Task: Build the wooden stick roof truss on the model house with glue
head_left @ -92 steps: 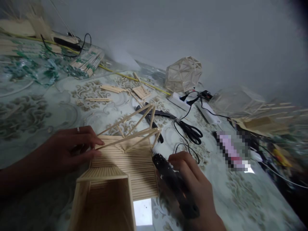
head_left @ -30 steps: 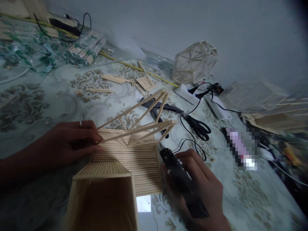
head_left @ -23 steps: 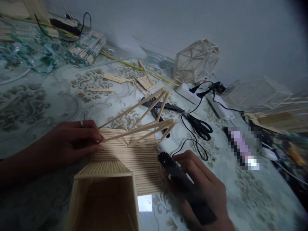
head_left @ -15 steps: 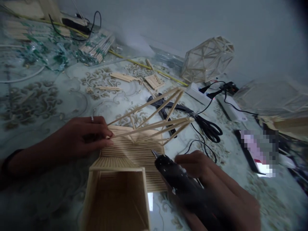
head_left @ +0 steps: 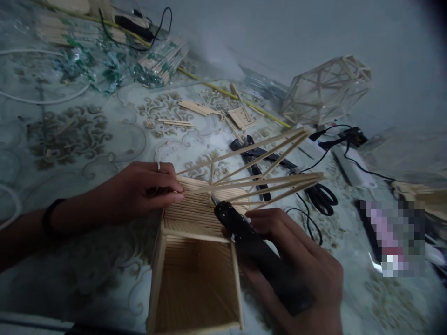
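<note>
My left hand [head_left: 150,188] is closed, thumb and fingers pinching the near end of a frame of thin wooden sticks [head_left: 268,178]. The frame slants up and away to the right, its sticks meeting in two pointed ends. My right hand [head_left: 307,265] is wrapped round a black hot glue gun [head_left: 258,253]. Its metal nozzle is at a joint of the frame, touching or very close; I cannot tell which. Below the frame lies a panel of sticks laid side by side [head_left: 190,211]. In front of it stands an open-topped wooden stick box [head_left: 239,288].
Pliers [head_left: 258,174] and black-handled scissors [head_left: 323,199] lie beyond the frame. Loose sticks [head_left: 197,108] and bagged sticks [head_left: 162,63] are farther back. A stick lattice [head_left: 326,90], power strips [head_left: 352,165] with black cables, and a phone [head_left: 366,228] are to the right.
The glue gun's nozzle has moved up from over the panel to the frame's joint. My left hand keeps its pinch on the frame. The whole view has shifted, with things appearing farther right.
</note>
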`<state>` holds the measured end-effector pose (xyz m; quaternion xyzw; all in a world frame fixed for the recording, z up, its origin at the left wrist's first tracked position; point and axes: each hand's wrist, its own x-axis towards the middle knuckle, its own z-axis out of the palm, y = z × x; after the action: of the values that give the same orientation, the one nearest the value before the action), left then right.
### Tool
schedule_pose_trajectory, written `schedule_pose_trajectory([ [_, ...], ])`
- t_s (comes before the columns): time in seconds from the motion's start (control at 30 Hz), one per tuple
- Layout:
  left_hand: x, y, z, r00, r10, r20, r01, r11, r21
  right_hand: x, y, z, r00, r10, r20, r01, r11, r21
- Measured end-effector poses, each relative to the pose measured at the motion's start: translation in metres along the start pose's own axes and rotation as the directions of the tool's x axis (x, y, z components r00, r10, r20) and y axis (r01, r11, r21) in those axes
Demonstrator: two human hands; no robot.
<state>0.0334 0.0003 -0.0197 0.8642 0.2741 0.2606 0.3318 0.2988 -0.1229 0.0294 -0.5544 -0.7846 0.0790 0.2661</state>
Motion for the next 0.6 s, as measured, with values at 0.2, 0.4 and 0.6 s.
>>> schedule_pose_trajectory([
  [0.2,0.0028,0.0028,-0.0007,0.999,-0.028,0.029,0.029,0.999,-0.023,0.0018,-0.0001,0.0047,1.0,0.031,0.003,-0.031,0.998,0.055],
  [0.4,0.0037,0.004,-0.0011,0.997,-0.062,0.053,0.065,0.996,-0.055,0.0004,-0.0027,0.0034,0.998,0.045,0.049,-0.048,0.997,0.06],
  [0.6,0.0039,0.0037,-0.0006,0.997,-0.065,0.048,0.068,0.995,-0.078,0.0035,-0.0034,0.0013,0.998,0.034,0.055,-0.036,0.999,0.033],
])
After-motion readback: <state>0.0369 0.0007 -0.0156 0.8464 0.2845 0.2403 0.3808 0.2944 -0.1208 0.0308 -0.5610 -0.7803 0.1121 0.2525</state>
